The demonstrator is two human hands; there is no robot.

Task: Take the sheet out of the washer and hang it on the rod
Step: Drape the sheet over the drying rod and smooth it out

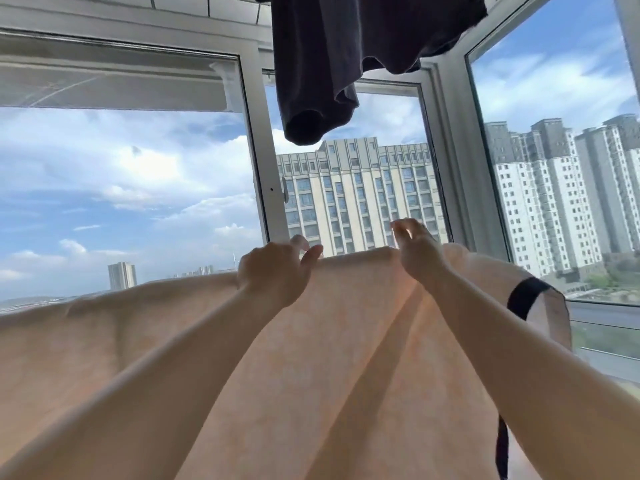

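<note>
Windows (pixel 121 188) fill the far side; left hand (pixel 273 273) pinches the sheet (pixel 311 358) top edge, right hand (pixel 417 252) just right, fingers (pixel 401 226) loosely spread above it

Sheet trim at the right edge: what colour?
Black band on the pale peach fabric sheet; head view, the only one.

Sheet (pixel 311 358) hides rod; dark garment (pixel 346 57) cut off by top edge.
</note>
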